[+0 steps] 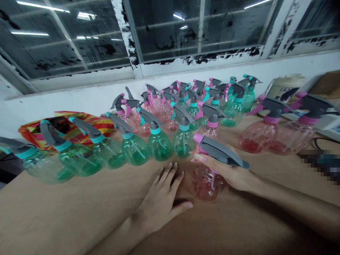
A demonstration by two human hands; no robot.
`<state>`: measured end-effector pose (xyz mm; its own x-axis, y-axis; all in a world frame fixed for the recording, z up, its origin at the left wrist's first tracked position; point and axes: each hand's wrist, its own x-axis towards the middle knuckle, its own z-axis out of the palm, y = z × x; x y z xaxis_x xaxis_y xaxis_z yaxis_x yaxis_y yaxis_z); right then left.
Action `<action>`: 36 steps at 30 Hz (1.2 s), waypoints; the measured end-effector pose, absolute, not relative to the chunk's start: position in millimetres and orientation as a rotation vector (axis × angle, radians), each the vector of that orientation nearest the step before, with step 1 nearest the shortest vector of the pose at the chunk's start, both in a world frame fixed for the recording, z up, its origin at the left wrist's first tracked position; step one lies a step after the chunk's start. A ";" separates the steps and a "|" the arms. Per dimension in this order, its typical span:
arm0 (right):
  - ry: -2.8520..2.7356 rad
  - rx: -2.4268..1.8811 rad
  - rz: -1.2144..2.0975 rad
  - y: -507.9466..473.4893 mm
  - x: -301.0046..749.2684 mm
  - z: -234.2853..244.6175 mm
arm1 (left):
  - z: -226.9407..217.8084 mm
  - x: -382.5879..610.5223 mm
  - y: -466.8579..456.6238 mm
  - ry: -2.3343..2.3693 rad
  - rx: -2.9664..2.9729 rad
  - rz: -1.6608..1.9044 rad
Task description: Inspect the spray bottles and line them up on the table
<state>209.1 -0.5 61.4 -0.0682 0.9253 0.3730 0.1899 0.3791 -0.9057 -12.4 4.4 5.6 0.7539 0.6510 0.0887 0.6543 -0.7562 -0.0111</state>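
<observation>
My right hand point(228, 173) is wrapped round the neck of a pink spray bottle point(208, 182) with a grey trigger head, which stands on the brown table point(66, 212) in front of me. My left hand point(162, 198) lies flat on the table just left of that bottle, fingers stretched out and holding nothing. Right behind my hands stands a row of green spray bottles point(158, 141) with teal collars and grey triggers.
Several more green and pink spray bottles point(193, 102) crowd the back of the table under the window. Two pink bottles point(261, 131) stand at the right. A red and yellow striped bag point(63, 127) lies at the left. A cream container point(285, 86) sits far right.
</observation>
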 end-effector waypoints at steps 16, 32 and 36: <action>-1.606 -1.023 0.806 -0.3 207.1 64.7 | 1.7 -13.6 5.2 -1.069 -2.884 -0.153; -1.609 -1.076 0.792 -1.2 207.2 66.6 | 5.1 -12.0 4.1 -1.065 -2.877 -0.122; -1.576 -1.026 0.875 -1.5 203.6 70.5 | 4.2 -12.2 4.2 -1.061 -2.855 -0.154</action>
